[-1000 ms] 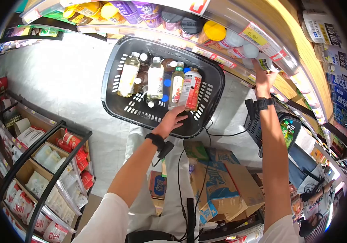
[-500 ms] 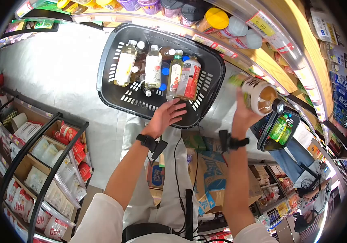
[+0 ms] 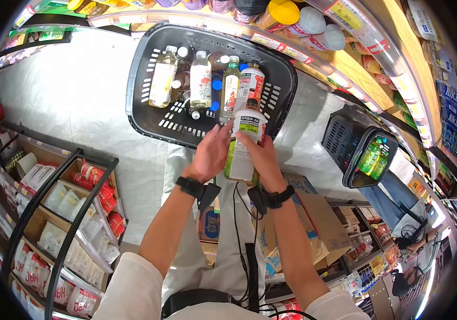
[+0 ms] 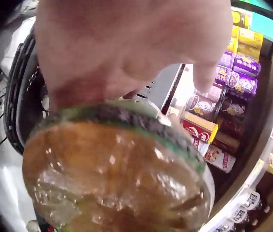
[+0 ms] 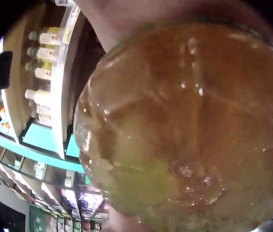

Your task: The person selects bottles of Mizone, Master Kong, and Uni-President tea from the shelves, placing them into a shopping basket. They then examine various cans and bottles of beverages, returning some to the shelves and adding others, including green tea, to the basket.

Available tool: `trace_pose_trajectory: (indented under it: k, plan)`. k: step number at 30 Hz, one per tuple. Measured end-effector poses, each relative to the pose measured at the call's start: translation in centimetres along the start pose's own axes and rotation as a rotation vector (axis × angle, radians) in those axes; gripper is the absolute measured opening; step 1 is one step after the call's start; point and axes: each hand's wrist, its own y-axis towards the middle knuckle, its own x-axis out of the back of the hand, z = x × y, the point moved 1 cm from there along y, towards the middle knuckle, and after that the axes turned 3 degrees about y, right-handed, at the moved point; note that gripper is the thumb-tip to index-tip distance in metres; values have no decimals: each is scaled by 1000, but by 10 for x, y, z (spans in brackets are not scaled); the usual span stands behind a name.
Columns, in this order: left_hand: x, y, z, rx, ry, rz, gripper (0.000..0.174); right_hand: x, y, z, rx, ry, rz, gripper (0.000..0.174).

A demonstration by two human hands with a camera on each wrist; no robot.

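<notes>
My right hand (image 3: pixel 265 160) grips a large drink bottle (image 3: pixel 241 166) with a white and green label, over the near edge of a black shopping basket (image 3: pixel 167 133). My left hand (image 3: pixel 210 153) touches the bottle's left side with its fingers extended. Brown liquid shows through the bottle's base (image 5: pixel 185 116) in the right wrist view, and the base fills the lower part of the left wrist view too. In the basket lie several bottles, among them a pale one (image 3: pixel 201 85), a green-capped one (image 3: pixel 230 88) and a red-and-white labelled one (image 3: pixel 251 88).
A shelf (image 3: pixel 314 61) with lidded tubs curves along the far side. Another black basket (image 3: pixel 338 136) holding green bottles (image 3: pixel 372 160) stands at right, near a person's jeans (image 3: pixel 399 194). Cardboard boxes (image 3: pixel 319 221) lie behind my legs; a snack rack (image 3: pixel 52 245) stands at left.
My right hand has drawn the bottle from the right-hand shelf over to the basket's near edge, turning it cap away. My left hand has come against the bottle's side.
</notes>
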Motion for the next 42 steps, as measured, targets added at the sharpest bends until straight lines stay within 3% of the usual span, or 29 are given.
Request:
trace_pose_trajectory:
  k: [3,7,13,16,17,20,22,23,26,27,30,31,35,38,39,41,42]
  plan:
    - [4,5,2,-87,152,-34,77,-11,-3,3,88,-211,-41,69]
    - [8,10,-11,-197,315,-100,79,-26,-5,-4,266,-27,165,64]
    - [47,28,-36,-406,639,-233,103,-48,52,-26,126,-114,324,62]
    - [57,50,-63,-316,697,-219,105,-52,93,-39,101,-9,419,57]
    - [57,57,-70,-265,708,-256,102,-53,106,-40,95,7,422,55]
    - [117,114,-68,-530,1107,-307,98,-64,133,-43,136,64,462,54]
    - [119,131,-75,-533,1075,-317,96,-66,149,-42,140,49,509,59]
    - [119,136,-75,-552,1092,-323,96,-66,154,-46,99,78,403,59]
    - [124,149,-66,-776,1413,-441,94,-62,162,-41,178,-116,327,60]
    - [124,150,-64,-782,1398,-446,95,-58,163,-47,297,-8,418,59]
    - [128,154,-62,-849,1409,-544,93,-51,148,-25,171,-68,469,52]
    - [143,160,-60,-812,1312,-518,90,-51,129,-4,190,-222,243,41]
    - [127,147,-66,-607,1185,-532,78,-5,123,58,673,3,72,35]
    - [131,148,-61,-603,1370,-482,72,44,148,108,1088,87,-165,42]
    - [124,143,-62,-571,1249,-445,68,54,154,122,1036,76,-293,44]
    - [132,143,-56,-681,1428,-460,67,63,161,154,921,62,-540,49]
    - [136,142,-54,-737,1519,-470,66,66,163,170,1016,-28,-455,50]
